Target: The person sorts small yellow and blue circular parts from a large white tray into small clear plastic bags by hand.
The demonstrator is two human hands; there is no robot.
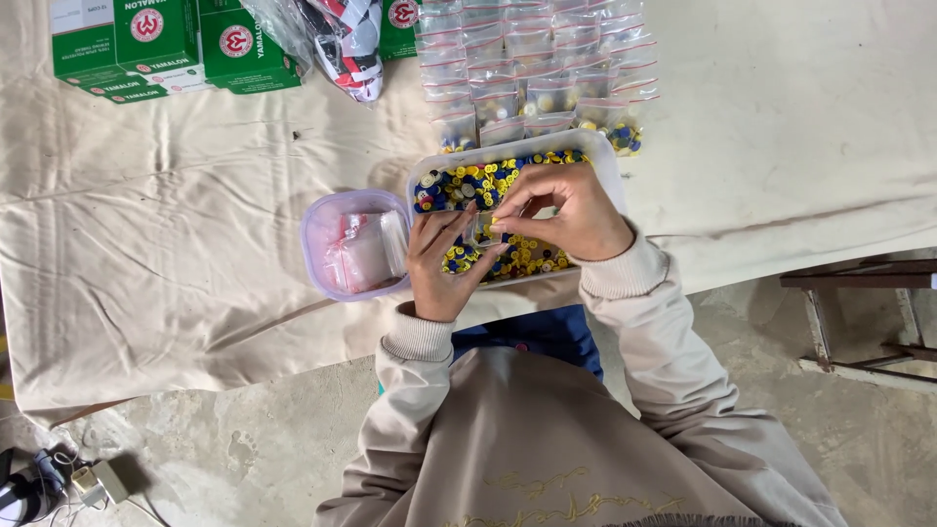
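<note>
— What packaging lies on the cloth point(195, 244)?

— Green rectangular boxes point(146, 44) with white-and-red round emblems, stacked at my far left corner. Rows of small clear zip bags point(532, 68), filled with coloured pieces, overlap along the far edge.

— And nearer you?

— Empty clear bags point(363, 252) in a lilac tub point(317, 220), near edge.
</note>
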